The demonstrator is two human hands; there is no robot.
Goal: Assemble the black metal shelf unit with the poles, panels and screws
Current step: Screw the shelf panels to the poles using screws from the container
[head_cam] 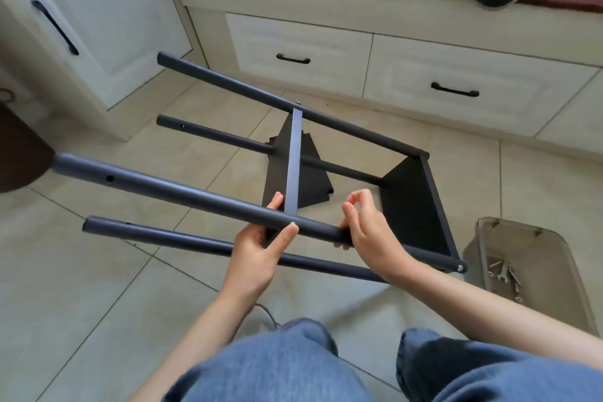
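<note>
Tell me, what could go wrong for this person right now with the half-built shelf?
The middle panel looks tilted between the poles and could slip while the left hand steadies it. The right hand sits on the near pole, where fingers might get pinched. The tub of screws beside the frame could be knocked over.

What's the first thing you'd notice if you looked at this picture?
The half-built black shelf unit lying on its side in the middle of the tiled floor, four poles pointing left. The left hand holds the middle panel while the right hand grips the nearest pole. At the right, a beige bin holds wrenches and screws.
</note>
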